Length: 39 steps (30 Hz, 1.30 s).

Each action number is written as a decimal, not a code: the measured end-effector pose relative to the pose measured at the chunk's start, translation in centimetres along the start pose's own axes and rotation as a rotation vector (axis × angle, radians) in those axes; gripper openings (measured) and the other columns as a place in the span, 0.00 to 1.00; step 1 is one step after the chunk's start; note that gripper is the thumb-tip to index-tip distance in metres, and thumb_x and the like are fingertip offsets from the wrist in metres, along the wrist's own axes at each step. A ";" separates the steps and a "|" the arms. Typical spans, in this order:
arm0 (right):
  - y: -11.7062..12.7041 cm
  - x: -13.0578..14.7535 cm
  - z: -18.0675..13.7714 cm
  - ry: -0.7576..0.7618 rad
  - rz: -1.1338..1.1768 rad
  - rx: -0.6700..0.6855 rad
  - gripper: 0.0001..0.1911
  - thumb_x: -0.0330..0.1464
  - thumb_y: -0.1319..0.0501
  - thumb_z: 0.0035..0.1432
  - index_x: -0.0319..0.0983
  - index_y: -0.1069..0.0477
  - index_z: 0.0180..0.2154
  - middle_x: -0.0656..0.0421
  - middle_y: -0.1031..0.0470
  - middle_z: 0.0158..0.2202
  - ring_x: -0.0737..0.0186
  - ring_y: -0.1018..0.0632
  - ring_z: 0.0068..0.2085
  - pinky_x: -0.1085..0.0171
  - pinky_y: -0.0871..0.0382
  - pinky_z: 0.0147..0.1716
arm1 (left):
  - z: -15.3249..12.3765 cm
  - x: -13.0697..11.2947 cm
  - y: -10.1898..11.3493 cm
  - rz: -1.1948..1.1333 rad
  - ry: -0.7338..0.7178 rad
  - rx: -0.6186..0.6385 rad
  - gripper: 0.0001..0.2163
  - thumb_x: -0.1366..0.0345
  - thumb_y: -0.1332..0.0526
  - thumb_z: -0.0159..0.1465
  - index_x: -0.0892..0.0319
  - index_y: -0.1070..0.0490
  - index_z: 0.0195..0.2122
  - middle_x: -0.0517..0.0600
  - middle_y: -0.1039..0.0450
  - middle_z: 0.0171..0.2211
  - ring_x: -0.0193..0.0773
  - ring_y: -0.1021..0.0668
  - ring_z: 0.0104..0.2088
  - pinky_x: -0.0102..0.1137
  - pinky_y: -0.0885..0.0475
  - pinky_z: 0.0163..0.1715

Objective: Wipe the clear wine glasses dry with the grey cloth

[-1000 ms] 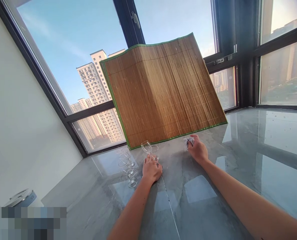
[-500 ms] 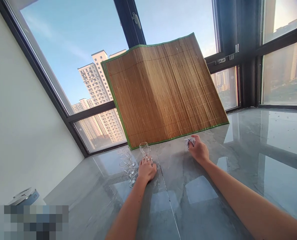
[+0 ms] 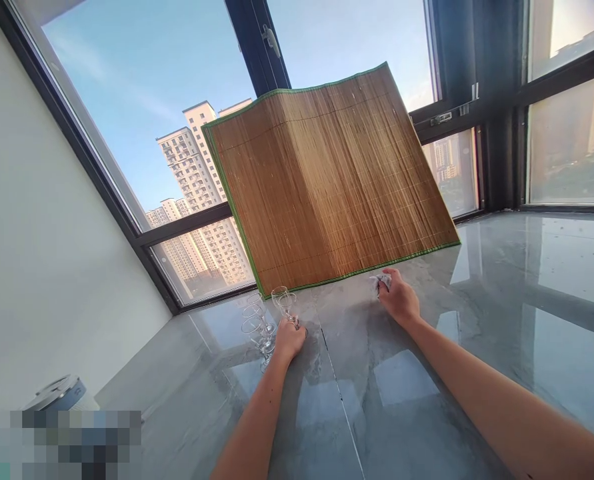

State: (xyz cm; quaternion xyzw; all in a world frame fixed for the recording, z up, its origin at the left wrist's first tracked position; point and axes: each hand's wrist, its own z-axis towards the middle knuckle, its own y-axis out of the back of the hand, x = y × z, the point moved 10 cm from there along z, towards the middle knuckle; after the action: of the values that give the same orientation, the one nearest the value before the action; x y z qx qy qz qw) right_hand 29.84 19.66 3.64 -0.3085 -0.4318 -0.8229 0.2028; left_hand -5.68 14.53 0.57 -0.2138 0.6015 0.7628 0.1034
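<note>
My left hand (image 3: 291,339) is closed at the lower part of a clear stemmed glass (image 3: 279,297). A second glass rim (image 3: 287,305) overlaps it; the stems and feet there are mostly behind my fingers. Just left of this hand, several more stemmed glasses (image 3: 251,324) stand close together on the grey marble-look surface (image 3: 327,413). My right hand (image 3: 399,299) pinches a crumpled, pale, patterned cloth or tissue (image 3: 378,283) near the bottom edge of the bamboo mat.
A brown bamboo mat (image 3: 327,187) with green edging leans upright against the windows behind the glasses. Dark window frames (image 3: 191,219) border the surface. At lower left stands a white and blue container (image 3: 59,393), partly behind a blurred patch.
My left hand's fingers have closed in, and the glasses at it have shifted slightly left. My right hand stays nearly still with the cloth or tissue. The view has tilted slightly.
</note>
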 end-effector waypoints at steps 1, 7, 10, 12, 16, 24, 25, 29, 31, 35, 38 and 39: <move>0.0 0.0 0.0 -0.001 -0.002 0.001 0.21 0.38 0.50 0.63 0.39 0.38 0.56 0.50 0.22 0.37 0.53 0.24 0.34 0.63 0.42 0.31 | 0.0 0.1 0.1 -0.013 0.004 -0.008 0.20 0.67 0.45 0.60 0.64 0.29 0.52 0.60 0.32 0.57 0.46 0.33 0.60 0.33 0.41 0.59; 0.0 0.1 0.0 0.005 -0.009 0.006 0.21 0.37 0.50 0.63 0.39 0.38 0.55 0.50 0.22 0.37 0.52 0.23 0.35 0.63 0.42 0.31 | -0.8 0.1 1.2 -0.116 0.006 -0.099 0.14 0.67 0.41 0.59 0.61 0.26 0.46 0.57 0.29 0.55 0.43 0.28 0.55 0.32 0.38 0.55; -0.1 0.1 0.0 0.001 -0.010 0.017 0.21 0.37 0.50 0.63 0.38 0.37 0.55 0.50 0.22 0.37 0.53 0.23 0.35 0.63 0.42 0.31 | -1.2 0.2 1.7 -0.175 0.008 -0.138 0.13 0.67 0.38 0.58 0.60 0.26 0.44 0.55 0.27 0.53 0.42 0.27 0.54 0.32 0.36 0.53; 0.0 0.1 0.0 -0.001 -0.005 0.018 0.21 0.37 0.50 0.63 0.38 0.37 0.55 0.50 0.22 0.38 0.53 0.23 0.35 0.63 0.42 0.31 | -1.2 0.4 1.9 -0.216 0.009 -0.148 0.14 0.67 0.37 0.57 0.59 0.26 0.45 0.54 0.26 0.51 0.41 0.25 0.51 0.31 0.35 0.51; 0.0 0.1 0.0 -0.007 0.014 0.032 0.21 0.37 0.50 0.63 0.39 0.37 0.55 0.50 0.22 0.38 0.54 0.24 0.35 0.64 0.42 0.30 | -1.2 1.0 2.1 -0.282 0.031 -0.156 0.18 0.69 0.36 0.56 0.60 0.28 0.49 0.54 0.25 0.50 0.40 0.23 0.49 0.30 0.33 0.49; 0.1 0.2 -0.1 -0.015 0.000 0.031 0.21 0.37 0.50 0.63 0.39 0.37 0.55 0.50 0.22 0.36 0.53 0.24 0.35 0.63 0.43 0.29 | -0.9 2.4 2.5 -0.364 0.102 -0.200 0.19 0.75 0.35 0.52 0.61 0.26 0.46 0.57 0.29 0.56 0.41 0.25 0.52 0.30 0.33 0.50; 0.2 0.2 -0.1 -0.013 -0.002 0.030 0.21 0.37 0.50 0.63 0.39 0.37 0.55 0.50 0.22 0.36 0.53 0.23 0.35 0.63 0.43 0.29 | -1.0 2.4 2.6 -0.373 0.107 -0.198 0.19 0.75 0.35 0.52 0.61 0.26 0.46 0.56 0.28 0.54 0.41 0.25 0.52 0.30 0.32 0.49; 0.3 0.3 -0.1 -0.009 0.000 0.021 0.21 0.37 0.50 0.62 0.39 0.37 0.55 0.50 0.22 0.36 0.52 0.23 0.35 0.63 0.43 0.30 | -2.0 2.2 3.1 -0.402 0.121 -0.189 0.17 0.72 0.35 0.52 0.59 0.25 0.45 0.53 0.22 0.45 0.42 0.22 0.47 0.31 0.30 0.45; 0.2 0.3 -0.1 -0.012 0.000 0.024 0.21 0.37 0.50 0.62 0.39 0.37 0.55 0.50 0.22 0.36 0.51 0.23 0.35 0.63 0.43 0.30 | -2.8 1.8 3.4 -0.407 0.125 -0.184 0.16 0.70 0.35 0.53 0.59 0.25 0.44 0.53 0.21 0.42 0.42 0.22 0.46 0.32 0.29 0.45; 0.1 0.1 0.0 -0.016 -0.005 0.028 0.21 0.37 0.50 0.62 0.39 0.37 0.55 0.49 0.22 0.36 0.51 0.23 0.35 0.62 0.43 0.30 | -5.4 1.1 3.6 -0.388 0.164 -0.206 0.17 0.69 0.37 0.54 0.58 0.28 0.47 0.55 0.24 0.48 0.47 0.26 0.52 0.36 0.31 0.49; 0.0 0.1 0.0 -0.014 -0.006 0.024 0.21 0.37 0.50 0.63 0.39 0.37 0.55 0.50 0.22 0.36 0.51 0.23 0.35 0.62 0.43 0.30 | -8.8 0.4 3.8 -0.361 0.185 -0.243 0.19 0.67 0.38 0.55 0.56 0.31 0.50 0.55 0.32 0.56 0.48 0.33 0.60 0.37 0.34 0.53; 0.0 0.1 0.0 -0.017 -0.006 0.024 0.21 0.37 0.50 0.63 0.39 0.37 0.55 0.50 0.22 0.36 0.51 0.23 0.35 0.63 0.43 0.30 | -10.1 -0.1 4.0 -0.383 0.146 -0.249 0.17 0.68 0.40 0.56 0.55 0.31 0.48 0.55 0.32 0.56 0.47 0.32 0.58 0.36 0.33 0.52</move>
State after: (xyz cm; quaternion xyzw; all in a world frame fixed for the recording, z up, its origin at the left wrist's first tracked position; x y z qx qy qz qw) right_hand 29.81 19.64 3.70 -0.3116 -0.4441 -0.8157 0.2005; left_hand -5.21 3.84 2.26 -0.3899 0.4572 0.7799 0.1754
